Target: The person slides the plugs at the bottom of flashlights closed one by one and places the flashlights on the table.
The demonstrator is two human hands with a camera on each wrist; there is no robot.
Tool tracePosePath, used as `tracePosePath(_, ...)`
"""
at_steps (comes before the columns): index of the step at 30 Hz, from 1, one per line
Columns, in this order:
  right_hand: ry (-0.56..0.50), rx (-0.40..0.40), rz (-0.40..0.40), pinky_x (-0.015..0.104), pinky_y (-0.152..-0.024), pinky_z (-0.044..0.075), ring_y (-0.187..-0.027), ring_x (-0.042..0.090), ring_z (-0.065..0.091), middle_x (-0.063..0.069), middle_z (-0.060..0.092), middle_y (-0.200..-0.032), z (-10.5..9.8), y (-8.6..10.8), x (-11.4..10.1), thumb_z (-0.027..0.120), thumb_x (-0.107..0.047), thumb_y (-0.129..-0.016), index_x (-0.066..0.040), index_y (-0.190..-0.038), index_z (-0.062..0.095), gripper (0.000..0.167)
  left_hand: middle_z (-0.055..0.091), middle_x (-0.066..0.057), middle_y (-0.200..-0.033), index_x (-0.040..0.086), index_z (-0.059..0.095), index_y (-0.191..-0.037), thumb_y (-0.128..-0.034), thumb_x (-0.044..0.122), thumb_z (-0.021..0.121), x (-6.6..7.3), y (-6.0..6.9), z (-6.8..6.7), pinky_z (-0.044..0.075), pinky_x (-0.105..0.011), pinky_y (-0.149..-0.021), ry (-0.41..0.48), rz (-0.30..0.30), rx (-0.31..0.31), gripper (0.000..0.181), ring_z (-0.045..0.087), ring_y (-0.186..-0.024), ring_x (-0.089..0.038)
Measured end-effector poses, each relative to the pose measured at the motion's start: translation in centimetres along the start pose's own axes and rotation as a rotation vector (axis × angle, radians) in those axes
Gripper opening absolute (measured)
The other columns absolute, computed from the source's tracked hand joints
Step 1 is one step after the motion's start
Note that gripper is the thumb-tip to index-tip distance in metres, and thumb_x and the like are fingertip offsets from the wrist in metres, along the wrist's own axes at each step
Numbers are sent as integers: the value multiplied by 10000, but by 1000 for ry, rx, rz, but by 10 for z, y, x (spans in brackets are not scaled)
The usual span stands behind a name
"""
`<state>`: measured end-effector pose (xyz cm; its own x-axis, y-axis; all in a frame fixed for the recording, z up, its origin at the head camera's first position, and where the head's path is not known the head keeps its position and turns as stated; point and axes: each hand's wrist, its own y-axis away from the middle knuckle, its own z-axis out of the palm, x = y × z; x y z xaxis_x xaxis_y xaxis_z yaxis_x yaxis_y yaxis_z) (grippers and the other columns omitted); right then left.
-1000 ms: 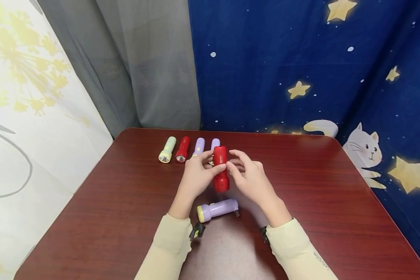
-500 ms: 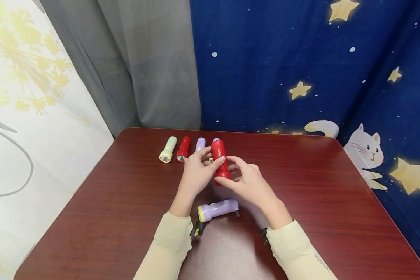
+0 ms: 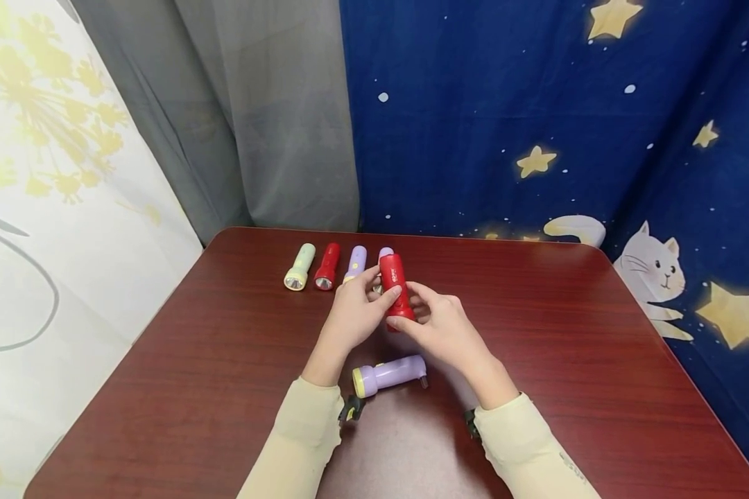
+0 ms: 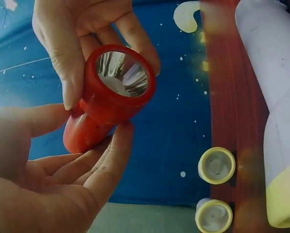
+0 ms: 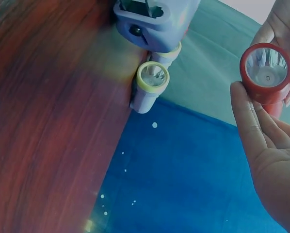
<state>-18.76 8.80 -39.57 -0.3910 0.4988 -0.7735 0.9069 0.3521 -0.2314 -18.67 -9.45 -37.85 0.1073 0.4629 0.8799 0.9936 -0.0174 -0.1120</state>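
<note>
A red flashlight [image 3: 391, 274] is held up above the table, its lens end pointing down toward the person. My left hand [image 3: 354, 308] grips its body, thumb across the front. My right hand [image 3: 448, 324] pinches the wider head between thumb and fingers. In the left wrist view the flashlight head [image 4: 120, 104] shows a silvery reflector. Below the hands lies a purple flashlight [image 3: 396, 372] with a yellow rim and two metal prongs out at its tail.
At the table's far side lie a pale green flashlight [image 3: 300, 267], another red flashlight [image 3: 328, 265], a purple flashlight [image 3: 357, 260] and a second purple one [image 3: 385, 251], mostly hidden behind the held flashlight. The brown table [image 3: 574, 360] ends at curtains.
My right hand has shifted down from the flashlight's body to its head. The red flashlight has tilted slightly, its head swinging to the right. The left hand keeps its hold.
</note>
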Motion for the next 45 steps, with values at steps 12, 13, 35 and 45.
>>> tracePosePath(12, 9, 32, 1, 463, -915, 657, -1012, 281, 813, 137, 790, -1166, 0, -7, 4, 863, -291, -908, -103, -1463, 624, 633, 743, -201, -1323, 5, 545, -1525, -1015, 217, 717, -7, -3, 1, 640, -447, -970, 5, 11, -32, 579, 786, -1101, -326)
tracePosePath(13, 14, 42, -3, 458, -916, 657, -1012, 283, 813, 142, 792, -1166, -1, -8, 5, 861, -288, -910, -94, -1462, 625, 631, 751, -194, -1307, 2, 571, -1502, -1015, 214, 718, -8, -3, 1, 642, -441, -966, 12, 12, -35, 552, 788, -1098, -319)
tracePosePath(35, 146, 98, 181, 499, -1002, 609, -1079, 338, 774, 214, 785, -1172, -19, -71, 37, 790, -305, -959, 14, -1475, 569, 645, 806, -89, -1164, 75, 740, -1286, -1038, 242, 678, -6, 5, -6, 628, -431, -970, -63, 27, -10, 306, 776, -1048, -228)
tracePosePath(45, 183, 8, 298, 431, -886, 621, -919, 291, 739, 199, 787, -1065, -8, -101, 60, 763, -329, -974, 35, -1352, 650, 537, 803, -67, -1175, 108, 746, -1270, -1035, 274, 689, -7, 6, -4, 627, -437, -972, -96, -1, -42, 294, 764, -1064, -225)
